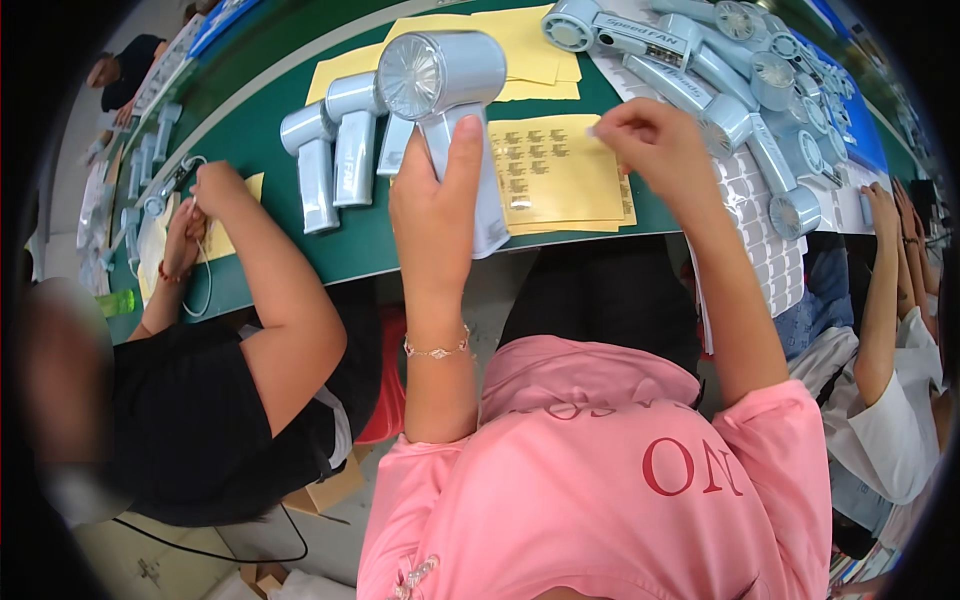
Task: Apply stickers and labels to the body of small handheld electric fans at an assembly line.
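My left hand (pixel 436 215) is wrapped round the handle of a light blue handheld fan (pixel 445 75), held upright above the green table with its round grille turned left. The fan has a shiny clear covering. To the right, my right hand (pixel 650 145) is raised over the edge of a yellow sheet of small printed labels (pixel 560 180), thumb and forefinger pinched. A tiny pale bit shows at those fingertips, too small to make out. Several more light blue fans (pixel 310 165) stand or lean just left of the held one.
Loose fans (pixel 770 80) lie heaped at the back right, beside a white sheet with grey patches (pixel 765 235). More yellow sheets (pixel 530 40) lie behind. At left, a co-worker's hands (pixel 215 190) handle a cable (pixel 208 270); other people's hands (pixel 885 210) are at right.
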The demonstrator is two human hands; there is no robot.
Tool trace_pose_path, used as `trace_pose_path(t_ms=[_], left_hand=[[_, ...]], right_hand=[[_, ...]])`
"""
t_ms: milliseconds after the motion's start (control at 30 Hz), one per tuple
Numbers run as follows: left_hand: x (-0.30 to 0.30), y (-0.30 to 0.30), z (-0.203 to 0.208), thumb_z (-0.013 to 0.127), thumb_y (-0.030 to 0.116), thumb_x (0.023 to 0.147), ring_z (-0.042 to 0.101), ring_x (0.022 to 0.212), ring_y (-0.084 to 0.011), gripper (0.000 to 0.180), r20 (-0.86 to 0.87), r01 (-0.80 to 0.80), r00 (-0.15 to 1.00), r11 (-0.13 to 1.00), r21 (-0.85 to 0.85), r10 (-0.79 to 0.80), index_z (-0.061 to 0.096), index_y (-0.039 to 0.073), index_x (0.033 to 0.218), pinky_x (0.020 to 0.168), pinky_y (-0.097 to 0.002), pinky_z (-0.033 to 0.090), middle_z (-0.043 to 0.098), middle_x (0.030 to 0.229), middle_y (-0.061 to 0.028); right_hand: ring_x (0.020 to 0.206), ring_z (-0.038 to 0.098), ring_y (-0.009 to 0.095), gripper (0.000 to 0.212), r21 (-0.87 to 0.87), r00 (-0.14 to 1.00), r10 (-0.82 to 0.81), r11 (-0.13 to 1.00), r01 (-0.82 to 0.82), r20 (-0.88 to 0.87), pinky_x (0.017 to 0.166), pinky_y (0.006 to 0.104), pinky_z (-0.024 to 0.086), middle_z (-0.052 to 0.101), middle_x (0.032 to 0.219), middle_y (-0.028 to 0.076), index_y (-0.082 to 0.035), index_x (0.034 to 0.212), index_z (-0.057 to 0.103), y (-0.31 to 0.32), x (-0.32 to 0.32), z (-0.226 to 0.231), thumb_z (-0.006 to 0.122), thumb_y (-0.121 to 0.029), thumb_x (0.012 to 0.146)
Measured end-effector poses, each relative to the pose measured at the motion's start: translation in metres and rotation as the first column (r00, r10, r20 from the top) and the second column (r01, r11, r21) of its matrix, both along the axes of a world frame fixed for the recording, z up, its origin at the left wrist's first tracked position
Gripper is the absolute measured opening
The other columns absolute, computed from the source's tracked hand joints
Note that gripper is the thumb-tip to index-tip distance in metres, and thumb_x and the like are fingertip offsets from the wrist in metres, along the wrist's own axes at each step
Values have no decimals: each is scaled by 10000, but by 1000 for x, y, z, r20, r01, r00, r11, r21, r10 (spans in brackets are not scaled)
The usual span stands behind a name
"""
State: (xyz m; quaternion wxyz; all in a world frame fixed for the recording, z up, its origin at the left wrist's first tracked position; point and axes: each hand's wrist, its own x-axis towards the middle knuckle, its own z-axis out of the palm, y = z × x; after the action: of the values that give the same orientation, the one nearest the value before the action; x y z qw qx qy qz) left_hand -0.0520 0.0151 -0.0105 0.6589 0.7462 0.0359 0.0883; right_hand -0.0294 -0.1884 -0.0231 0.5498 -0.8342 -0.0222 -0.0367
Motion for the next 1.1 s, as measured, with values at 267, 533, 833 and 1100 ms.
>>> trace_pose_path(t_ms=[267, 533, 833, 1100], left_hand=[[11, -8, -13, 511, 434, 860, 552, 696, -397, 482, -4, 38, 999, 905, 424, -41, 552, -35, 759, 634, -448, 417, 571, 712, -232], [12, -12, -20, 497, 436, 865, 553, 732, -399, 471, -51, 89, 996, 848, 522, -73, 556, -31, 831, 654, -452, 418, 578, 753, -243], [7, -15, -23, 458, 461, 884, 565, 741, -400, 493, -56, 67, 998, 815, 576, -42, 578, -15, 854, 665, -435, 428, 602, 763, -224], [0, -25, 0, 466, 366, 920, 550, 710, -89, 381, 57, 113, 992, 990, -78, -109, 551, -5, 933, 640, -255, 433, 637, 822, -66]], right_hand=[[563, 426, 34, 150, -192, 996, -58, 980, 44, -67, 506, 197, 362, 541, 628, -22, 7, 772, 634, 12, 19, -21, 654, -141, 753], [662, 600, 242, 140, -307, 992, -92, 945, 115, 87, 613, 334, 481, 606, 700, 109, -8, 707, 607, 18, 23, -30, 648, -142, 705], [762, 592, 301, 152, -381, 903, -52, 895, 232, 427, 637, 379, 479, 554, 843, 139, -30, 852, 537, -6, -16, -17, 604, -47, 717], [567, 550, 139, 115, -310, 883, -395, 831, 461, 255, 508, 245, 420, 594, 659, 79, -11, 854, 652, -102, -50, -16, 644, -69, 754]])
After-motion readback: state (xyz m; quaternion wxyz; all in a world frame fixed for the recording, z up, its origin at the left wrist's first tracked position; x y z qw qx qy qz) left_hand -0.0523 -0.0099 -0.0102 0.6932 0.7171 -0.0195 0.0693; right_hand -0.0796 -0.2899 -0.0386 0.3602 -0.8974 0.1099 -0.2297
